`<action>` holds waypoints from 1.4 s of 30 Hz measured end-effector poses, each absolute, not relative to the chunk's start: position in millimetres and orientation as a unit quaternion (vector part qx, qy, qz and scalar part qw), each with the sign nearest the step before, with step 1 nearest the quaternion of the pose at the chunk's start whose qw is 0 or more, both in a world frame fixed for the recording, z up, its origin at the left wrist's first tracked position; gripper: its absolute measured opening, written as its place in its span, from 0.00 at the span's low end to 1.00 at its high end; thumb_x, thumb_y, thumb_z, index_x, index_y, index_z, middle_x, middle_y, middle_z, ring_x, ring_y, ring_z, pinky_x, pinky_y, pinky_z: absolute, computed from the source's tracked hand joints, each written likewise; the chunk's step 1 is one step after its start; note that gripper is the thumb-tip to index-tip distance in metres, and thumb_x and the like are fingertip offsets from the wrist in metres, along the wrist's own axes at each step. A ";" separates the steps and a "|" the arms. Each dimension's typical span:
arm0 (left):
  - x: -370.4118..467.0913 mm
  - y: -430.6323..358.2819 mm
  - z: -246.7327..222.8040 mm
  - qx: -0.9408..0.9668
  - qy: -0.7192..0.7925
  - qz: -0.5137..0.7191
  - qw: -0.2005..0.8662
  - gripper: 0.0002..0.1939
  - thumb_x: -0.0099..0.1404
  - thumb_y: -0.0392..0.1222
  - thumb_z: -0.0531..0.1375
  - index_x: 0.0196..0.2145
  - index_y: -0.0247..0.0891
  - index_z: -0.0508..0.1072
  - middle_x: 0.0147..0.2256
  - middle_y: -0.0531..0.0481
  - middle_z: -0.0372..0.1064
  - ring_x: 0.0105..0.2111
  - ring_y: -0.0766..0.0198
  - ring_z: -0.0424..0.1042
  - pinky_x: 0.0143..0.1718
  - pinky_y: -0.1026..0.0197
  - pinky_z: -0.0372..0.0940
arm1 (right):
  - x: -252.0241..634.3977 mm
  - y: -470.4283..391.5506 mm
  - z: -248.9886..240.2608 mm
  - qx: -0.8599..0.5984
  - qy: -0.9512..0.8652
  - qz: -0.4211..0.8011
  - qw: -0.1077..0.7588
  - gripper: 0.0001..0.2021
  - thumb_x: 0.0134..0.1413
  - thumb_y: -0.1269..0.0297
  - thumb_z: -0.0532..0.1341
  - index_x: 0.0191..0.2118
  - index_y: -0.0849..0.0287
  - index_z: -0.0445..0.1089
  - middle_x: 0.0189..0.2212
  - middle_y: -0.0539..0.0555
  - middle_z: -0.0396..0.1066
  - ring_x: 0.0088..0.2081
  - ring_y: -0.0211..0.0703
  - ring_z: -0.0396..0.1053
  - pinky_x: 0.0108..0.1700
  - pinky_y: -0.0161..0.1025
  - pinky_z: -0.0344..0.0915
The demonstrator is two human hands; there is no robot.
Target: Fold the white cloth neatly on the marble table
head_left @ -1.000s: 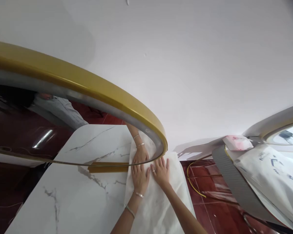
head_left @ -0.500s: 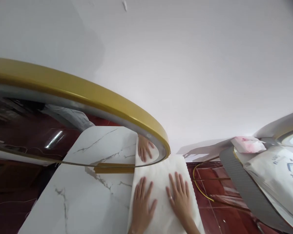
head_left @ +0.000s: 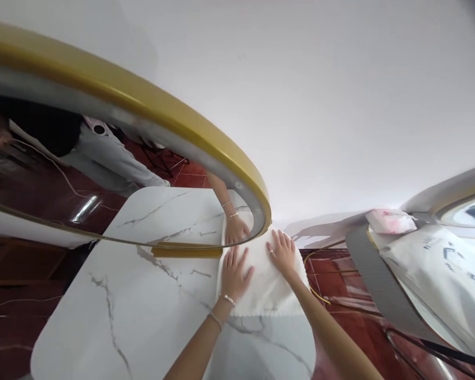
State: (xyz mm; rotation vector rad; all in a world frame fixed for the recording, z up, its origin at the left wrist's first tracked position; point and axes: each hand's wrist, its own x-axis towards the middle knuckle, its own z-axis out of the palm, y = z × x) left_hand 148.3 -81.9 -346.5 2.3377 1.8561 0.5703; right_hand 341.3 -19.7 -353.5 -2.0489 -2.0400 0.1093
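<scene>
White cloth [head_left: 261, 287] under both hands [head_left: 234, 277] [head_left: 284, 257] reaches the table edge [head_left: 313, 343].

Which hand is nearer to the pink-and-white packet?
Right. The right hand lies on the white cloth, on the side toward the packet; the left hand is on the same cloth, farther away, with the right hand between it and the packet.

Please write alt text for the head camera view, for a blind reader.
Two hands, left and right, lie flat on a white cloth on a marbled table. A gold-framed mirror reflects one hand; a printed white bag is at right.
</scene>
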 end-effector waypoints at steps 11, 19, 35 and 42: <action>124.2 -185.8 -332.5 0.817 0.557 0.143 0.048 0.38 0.65 0.56 0.56 0.67 0.43 0.48 0.68 0.43 0.38 0.67 0.48 0.42 0.64 0.45 0.42 | 351.9 -178.3 -351.6 -0.634 -0.765 -0.012 0.115 0.35 0.62 0.46 0.47 0.69 0.55 0.38 0.68 0.59 0.41 0.68 0.58 0.36 0.64 0.63 0.38; 113.2 -256.8 -342.1 0.824 0.552 0.126 0.015 0.38 0.64 0.57 0.56 0.66 0.43 0.50 0.67 0.42 0.43 0.66 0.48 0.46 0.63 0.46 0.45 | 340.0 -261.3 -359.6 -0.635 -0.764 -0.024 0.112 0.40 0.58 0.44 0.51 0.69 0.53 0.34 0.68 0.59 0.42 0.68 0.62 0.39 0.63 0.67 0.40; 86.3 -129.8 -355.8 0.775 0.593 0.216 0.015 0.33 0.67 0.49 0.54 0.66 0.41 0.49 0.69 0.43 0.32 0.68 0.49 0.38 0.64 0.44 0.47 | 335.3 -224.9 -351.2 -0.588 -0.802 -0.019 0.105 0.34 0.61 0.47 0.51 0.69 0.45 0.37 0.69 0.55 0.33 0.68 0.62 0.37 0.62 0.65 0.43; 77.3 -119.5 -348.6 0.824 0.523 0.216 0.032 0.34 0.67 0.42 0.52 0.67 0.43 0.45 0.69 0.46 0.30 0.68 0.52 0.38 0.64 0.45 0.49 | 308.1 -238.1 -347.8 -0.591 -0.799 -0.014 0.110 0.35 0.60 0.47 0.52 0.69 0.45 0.38 0.69 0.58 0.32 0.68 0.66 0.36 0.61 0.68 0.43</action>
